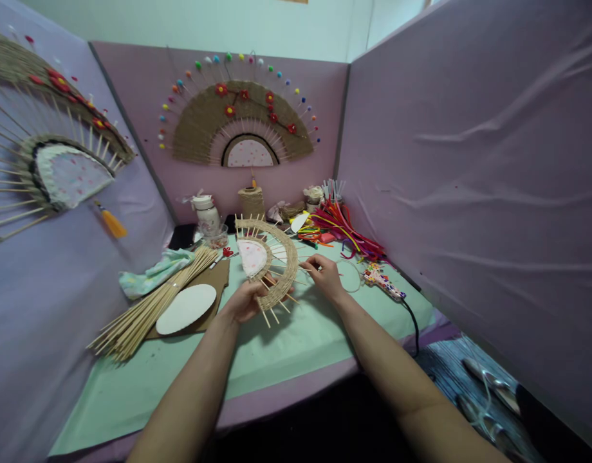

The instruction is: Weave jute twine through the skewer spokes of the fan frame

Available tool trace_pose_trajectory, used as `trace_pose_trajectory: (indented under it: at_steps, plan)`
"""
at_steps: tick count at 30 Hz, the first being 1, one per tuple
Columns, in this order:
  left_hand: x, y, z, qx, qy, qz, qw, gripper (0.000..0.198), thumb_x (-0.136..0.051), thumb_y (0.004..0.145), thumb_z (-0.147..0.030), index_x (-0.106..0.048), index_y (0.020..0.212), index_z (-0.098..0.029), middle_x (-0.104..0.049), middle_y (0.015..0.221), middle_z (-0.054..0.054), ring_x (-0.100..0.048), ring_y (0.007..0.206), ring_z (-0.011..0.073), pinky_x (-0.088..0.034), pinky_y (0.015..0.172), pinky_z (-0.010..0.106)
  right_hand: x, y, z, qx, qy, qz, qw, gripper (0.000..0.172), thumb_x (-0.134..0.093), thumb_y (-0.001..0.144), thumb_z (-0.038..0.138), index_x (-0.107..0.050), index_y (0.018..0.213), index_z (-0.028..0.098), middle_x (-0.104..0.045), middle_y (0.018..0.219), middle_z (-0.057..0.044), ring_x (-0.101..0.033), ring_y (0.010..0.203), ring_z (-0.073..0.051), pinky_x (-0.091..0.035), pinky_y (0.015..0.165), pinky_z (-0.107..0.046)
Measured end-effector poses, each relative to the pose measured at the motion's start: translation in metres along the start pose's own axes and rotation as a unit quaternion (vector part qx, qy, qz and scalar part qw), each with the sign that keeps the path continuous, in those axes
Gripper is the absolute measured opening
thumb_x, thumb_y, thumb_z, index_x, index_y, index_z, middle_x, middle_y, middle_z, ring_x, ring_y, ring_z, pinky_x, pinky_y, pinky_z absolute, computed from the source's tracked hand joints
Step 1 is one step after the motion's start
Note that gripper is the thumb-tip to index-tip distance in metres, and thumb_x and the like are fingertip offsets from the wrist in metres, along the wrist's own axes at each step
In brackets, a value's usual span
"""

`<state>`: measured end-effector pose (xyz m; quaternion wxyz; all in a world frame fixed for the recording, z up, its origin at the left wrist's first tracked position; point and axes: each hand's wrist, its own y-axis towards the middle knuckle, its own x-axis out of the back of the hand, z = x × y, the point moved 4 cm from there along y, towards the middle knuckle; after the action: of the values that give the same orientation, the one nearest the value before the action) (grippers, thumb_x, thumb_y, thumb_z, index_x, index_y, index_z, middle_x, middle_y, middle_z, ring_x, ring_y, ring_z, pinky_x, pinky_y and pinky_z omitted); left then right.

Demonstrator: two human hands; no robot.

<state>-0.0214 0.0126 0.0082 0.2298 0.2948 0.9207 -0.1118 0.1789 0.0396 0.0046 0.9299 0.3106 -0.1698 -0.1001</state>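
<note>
My left hand [249, 299] is wrapped round the lower part of a half-made fan [291, 262], which stands tilted above the table. The fan has thin wooden sticks fanning out from a white half-disc [252, 257] with pink spots, and a band of twine woven across the sticks. At the fan's right edge my right hand [323, 275] has its thumb and fingers pinched together by a stick end. What lies in that pinch is too small to make out; a thin strand of twine [358, 276] loops on the table just beyond it.
A bundle of wooden sticks [154, 302], a white oval card [186, 309] and cardboard [221, 276] lie left. At the back stand a bottle [206, 213] and a twine spool [251, 202]. Coloured pipe cleaners [347, 228] and a corded glue gun [383, 283] lie right. Finished fans hang on the partitions.
</note>
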Motion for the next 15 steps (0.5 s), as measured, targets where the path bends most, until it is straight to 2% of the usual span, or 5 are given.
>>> trace_pose_trajectory:
  at_steps: [4, 10, 15]
  plan:
    - [0.0027, -0.0013, -0.0022, -0.006, -0.01, 0.006, 1.0, 0.027, -0.056, 0.055, -0.007, -0.064, 0.079, -0.014, -0.072, 0.091, 0.009, -0.07, 0.09, 0.0274, -0.053, 0.087, 0.041, -0.0013, 0.0011, -0.0013, 0.011, 0.006, 0.008, 1.0, 0.028, -0.061, 0.082, 0.043, -0.06, 0.067, 0.019, -0.06, 0.065, -0.001, -0.05, 0.06, -0.014, -0.041, 0.061, -0.027]
    - [0.0087, -0.0007, -0.001, 0.004, -0.005, 0.046, 0.999, 0.027, -0.055, 0.058, -0.01, -0.064, 0.083, -0.014, -0.071, 0.095, 0.01, -0.069, 0.092, 0.0298, -0.052, 0.089, 0.044, 0.0014, 0.0021, -0.0016, 0.025, -0.008, -0.013, 1.0, 0.025, -0.057, 0.086, 0.04, -0.065, 0.077, 0.019, -0.064, 0.075, -0.004, -0.056, 0.068, -0.016, -0.044, 0.068, -0.029]
    - [0.0078, -0.0027, -0.0015, 0.013, 0.0, 0.03, 0.999, 0.028, -0.056, 0.055, -0.009, -0.062, 0.081, -0.014, -0.07, 0.095, 0.009, -0.068, 0.093, 0.0303, -0.05, 0.091, 0.046, 0.0071, 0.0023, -0.0004, 0.046, -0.053, -0.041, 0.997, 0.025, -0.057, 0.087, 0.042, -0.062, 0.075, 0.02, -0.061, 0.071, -0.002, -0.053, 0.065, -0.016, -0.042, 0.066, -0.03]
